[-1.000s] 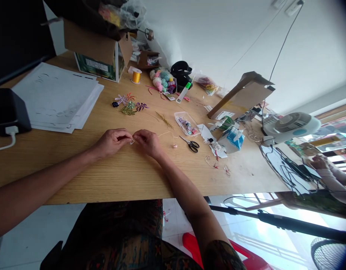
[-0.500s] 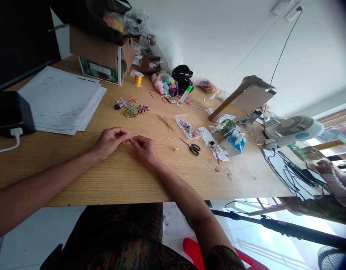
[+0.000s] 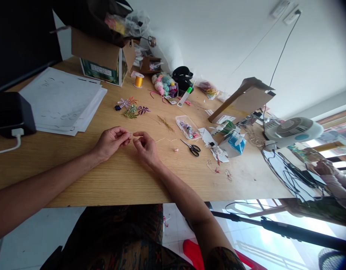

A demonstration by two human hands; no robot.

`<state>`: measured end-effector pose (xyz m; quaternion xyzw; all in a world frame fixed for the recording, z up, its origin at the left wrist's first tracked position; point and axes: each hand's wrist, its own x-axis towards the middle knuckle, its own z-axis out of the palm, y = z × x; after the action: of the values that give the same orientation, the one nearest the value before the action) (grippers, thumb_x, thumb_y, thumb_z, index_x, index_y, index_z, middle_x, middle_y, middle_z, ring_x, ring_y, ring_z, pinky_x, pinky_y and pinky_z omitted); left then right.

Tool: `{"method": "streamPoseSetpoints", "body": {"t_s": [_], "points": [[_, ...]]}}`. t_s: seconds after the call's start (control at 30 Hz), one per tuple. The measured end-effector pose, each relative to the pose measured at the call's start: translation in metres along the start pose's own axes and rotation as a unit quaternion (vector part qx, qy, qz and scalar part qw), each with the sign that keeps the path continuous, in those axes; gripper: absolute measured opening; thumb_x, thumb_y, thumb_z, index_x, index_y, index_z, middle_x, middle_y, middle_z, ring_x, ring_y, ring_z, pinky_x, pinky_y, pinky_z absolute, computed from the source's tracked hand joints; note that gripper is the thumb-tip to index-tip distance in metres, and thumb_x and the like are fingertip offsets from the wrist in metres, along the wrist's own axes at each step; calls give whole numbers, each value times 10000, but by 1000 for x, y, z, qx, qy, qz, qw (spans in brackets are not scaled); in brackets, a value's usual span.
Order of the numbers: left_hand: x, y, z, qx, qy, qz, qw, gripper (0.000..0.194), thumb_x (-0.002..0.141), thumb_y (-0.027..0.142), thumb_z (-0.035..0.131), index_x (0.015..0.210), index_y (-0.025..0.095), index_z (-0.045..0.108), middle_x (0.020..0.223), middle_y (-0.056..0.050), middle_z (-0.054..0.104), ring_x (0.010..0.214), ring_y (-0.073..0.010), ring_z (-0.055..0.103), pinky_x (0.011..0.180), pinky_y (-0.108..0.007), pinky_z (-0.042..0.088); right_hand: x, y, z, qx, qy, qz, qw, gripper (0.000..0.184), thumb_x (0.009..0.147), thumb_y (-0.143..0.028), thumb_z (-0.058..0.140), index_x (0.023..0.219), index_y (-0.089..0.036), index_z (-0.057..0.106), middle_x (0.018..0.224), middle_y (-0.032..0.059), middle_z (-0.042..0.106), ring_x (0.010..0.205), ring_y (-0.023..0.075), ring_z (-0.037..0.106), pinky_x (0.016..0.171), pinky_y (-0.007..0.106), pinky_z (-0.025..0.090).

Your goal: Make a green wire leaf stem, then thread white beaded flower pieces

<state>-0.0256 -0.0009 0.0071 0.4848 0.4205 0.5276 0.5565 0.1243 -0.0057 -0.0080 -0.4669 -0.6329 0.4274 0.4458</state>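
Note:
My left hand (image 3: 111,141) pinches a small loop of thin pale thread or wire (image 3: 131,135) between thumb and fingertips, just above the wooden table. Close on its right is my right hand (image 3: 146,148), its index finger stretched toward the loop and its thumb apart from it; the other fingers are curled. Whether the index fingertip touches the loop I cannot tell. Loose pale strands (image 3: 161,140) lie right of the hands, near a small pink bead-like ball (image 3: 176,150). Black-handled scissors (image 3: 194,149) rest farther right, blades slightly apart.
Thread flowers (image 3: 132,108) and a bundle of golden strands (image 3: 165,123) lie beyond my hands. A clear tray (image 3: 186,127) holds small beads. Paper sheets (image 3: 63,101), an orange spool (image 3: 138,80), a tissue box (image 3: 233,143) and a fan (image 3: 296,129) surround the work. Another person's hands (image 3: 323,167) show at far right.
My right thumb and index finger have parted and drawn slightly right, away from the loop. My left hand keeps its pinch in nearly the same place.

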Motion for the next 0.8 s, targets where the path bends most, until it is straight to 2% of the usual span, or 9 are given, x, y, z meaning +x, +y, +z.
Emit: {"method": "streamPoseSetpoints", "body": {"t_s": [0.1, 0.2, 0.33, 0.5, 0.8], "points": [[-2, -2, 2, 67, 1, 36, 997, 215, 668, 353, 749, 655, 187, 614, 563, 12, 571, 525, -110, 485, 526, -242, 387, 1, -1, 1, 12, 10, 6, 1000, 283, 822, -451, 620, 882, -176, 600, 525, -86, 412, 461, 61, 342, 462, 200, 276], [-4, -4, 3, 86, -3, 47, 995, 209, 694, 360, 724, 658, 193, 605, 571, 11, 571, 532, -118, 491, 534, -250, 397, 1, -1, 1, 26, 18, 18, 999, 304, 802, -472, 638, 765, -176, 581, 531, -66, 450, 461, 60, 341, 451, 203, 270], [-6, -5, 6, 59, -5, 32, 998, 191, 715, 346, 699, 660, 190, 604, 573, 10, 576, 534, -119, 496, 542, -252, 404, 0, 0, 2, 47, 15, 12, 999, 311, 810, -480, 627, 774, -174, 585, 593, -28, 559, 511, 74, 428, 484, 202, 326], [-10, -3, 9, 50, 3, 30, 998, 179, 707, 333, 702, 662, 185, 611, 573, 14, 577, 544, -114, 503, 551, -246, 408, -3, -3, 2, 30, 21, 11, 999, 324, 825, -495, 603, 744, -184, 557, 623, -7, 608, 560, 90, 525, 533, 208, 404], [-11, -2, 10, -30, 18, -7, 999, 200, 669, 328, 750, 669, 182, 614, 601, 15, 585, 559, -106, 507, 575, -246, 418, -6, 2, 3, 16, -27, -40, 999, 348, 868, -526, 548, 832, -180, 565, 775, 45, 685, 680, 115, 633, 635, 235, 491]]}}
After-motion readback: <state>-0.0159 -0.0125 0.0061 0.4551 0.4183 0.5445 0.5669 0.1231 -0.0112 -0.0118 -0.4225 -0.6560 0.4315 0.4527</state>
